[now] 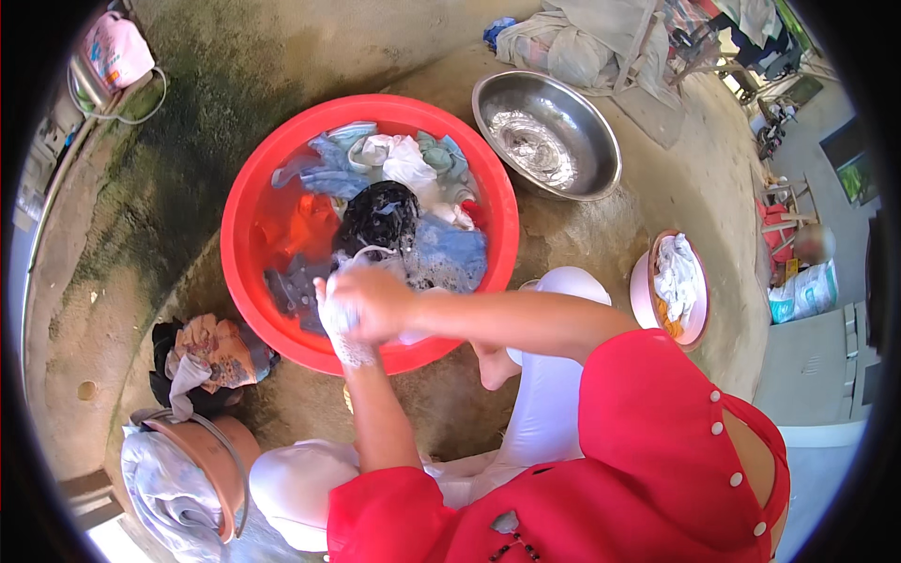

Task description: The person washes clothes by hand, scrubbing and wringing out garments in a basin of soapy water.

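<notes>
Above the near left part of a red plastic tub (243, 281), my two hands meet on a wet pale cloth (343, 314) with suds on it. My right hand (376, 299) is closed over the cloth, its fingers blurred. Below it my left hand (346, 345), foamy to the wrist, grips the cloth and is partly hidden. Soaking in cloudy water are a black garment (376, 218), a blue cloth (450, 253) with foam, an orange-red cloth (306, 225), a dark grey cloth (299, 288) and white clothes (405, 162).
A steel basin (605, 158) stands tilted beyond the tub. At right is a pink basin (640, 288) holding white cloth. Left of me, a clothes pile (215, 352) lies on concrete near a brown bucket (236, 443) with laundry. A pink container (116, 53) sits on a ledge.
</notes>
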Available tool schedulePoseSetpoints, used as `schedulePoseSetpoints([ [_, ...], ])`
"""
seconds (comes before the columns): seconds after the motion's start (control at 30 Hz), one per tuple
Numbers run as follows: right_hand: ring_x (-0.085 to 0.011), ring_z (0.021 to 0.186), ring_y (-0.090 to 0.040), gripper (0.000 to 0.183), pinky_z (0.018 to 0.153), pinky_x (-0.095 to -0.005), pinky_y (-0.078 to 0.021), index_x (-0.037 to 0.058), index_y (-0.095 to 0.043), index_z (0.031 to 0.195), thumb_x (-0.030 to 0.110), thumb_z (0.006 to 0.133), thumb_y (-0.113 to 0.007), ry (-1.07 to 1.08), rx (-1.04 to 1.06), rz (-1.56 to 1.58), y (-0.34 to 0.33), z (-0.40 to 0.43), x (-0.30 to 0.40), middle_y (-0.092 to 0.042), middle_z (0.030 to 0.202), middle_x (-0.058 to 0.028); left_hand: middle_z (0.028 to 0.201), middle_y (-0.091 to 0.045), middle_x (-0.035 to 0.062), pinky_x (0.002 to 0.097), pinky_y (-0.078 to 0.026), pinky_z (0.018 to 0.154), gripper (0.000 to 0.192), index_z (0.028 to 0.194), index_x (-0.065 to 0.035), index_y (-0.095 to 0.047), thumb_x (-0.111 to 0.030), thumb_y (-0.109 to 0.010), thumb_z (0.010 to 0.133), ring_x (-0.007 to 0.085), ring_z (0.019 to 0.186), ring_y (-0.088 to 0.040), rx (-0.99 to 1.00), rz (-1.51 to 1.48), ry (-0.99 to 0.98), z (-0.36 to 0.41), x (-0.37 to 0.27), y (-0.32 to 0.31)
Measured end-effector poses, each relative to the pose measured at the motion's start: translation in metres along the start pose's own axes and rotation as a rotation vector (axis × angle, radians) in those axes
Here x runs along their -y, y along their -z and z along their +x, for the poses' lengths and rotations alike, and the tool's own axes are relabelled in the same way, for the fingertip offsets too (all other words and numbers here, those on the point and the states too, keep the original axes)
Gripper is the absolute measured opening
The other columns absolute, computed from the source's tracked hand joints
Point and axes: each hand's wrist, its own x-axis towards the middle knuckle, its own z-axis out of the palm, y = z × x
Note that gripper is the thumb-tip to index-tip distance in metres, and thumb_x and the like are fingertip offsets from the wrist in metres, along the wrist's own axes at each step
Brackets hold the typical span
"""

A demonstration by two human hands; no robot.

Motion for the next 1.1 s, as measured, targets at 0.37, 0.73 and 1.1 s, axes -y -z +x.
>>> schedulePoseSetpoints([
  [0.37, -0.0328, 0.086, -0.055, 0.051, 0.074, -0.0403, -0.0422, 0.0035, -0.052, 0.097, 0.035, 0.06, -0.066, -0.411, 0.116, -0.149, 0.031, -0.004, -0.056, -0.058, 0.089, -0.0149, 0.109, -0.051, 0.0119, 0.0416, -0.039, 0.086, 0.055, 0.112, -0.0018, -0.043, -0.048, -0.044, 0.083, 0.0264, 0.099, -0.051, -0.383, 0.197, 0.07, 0.01, 0.023, -0.008],
  [0.73, -0.033, 0.085, -0.051, 0.028, 0.072, -0.041, -0.0414, 0.0026, -0.054, 0.074, 0.021, 0.057, -0.067, 0.22, 0.207, 0.473, 0.003, -0.011, 0.012, -0.052, 0.1, -0.0153, 0.111, -0.05, 0.01, 0.0396, -0.041, 0.084, 0.057, 0.116, -0.0071, -0.043, -0.051, -0.042, 0.081, 0.024, 0.101, -0.05, -0.384, 0.104, 0.091, -0.018, 0.016, 0.025],
  [1.1, -0.0318, 0.078, -0.055, 0.031, 0.065, -0.0418, -0.0446, 0.0084, -0.056, 0.078, 0.026, 0.054, -0.065, -0.531, 0.127, -0.108, 0.022, -0.013, -0.059, -0.057, 0.083, -0.0121, 0.104, -0.053, 0.0071, 0.0349, -0.042, 0.086, 0.036, 0.112, -0.0075, -0.047, -0.031, -0.039, 0.085, 0.0201, 0.096, -0.052, -0.464, 0.155, 0.078, 0.014, 0.039, 0.008],
])
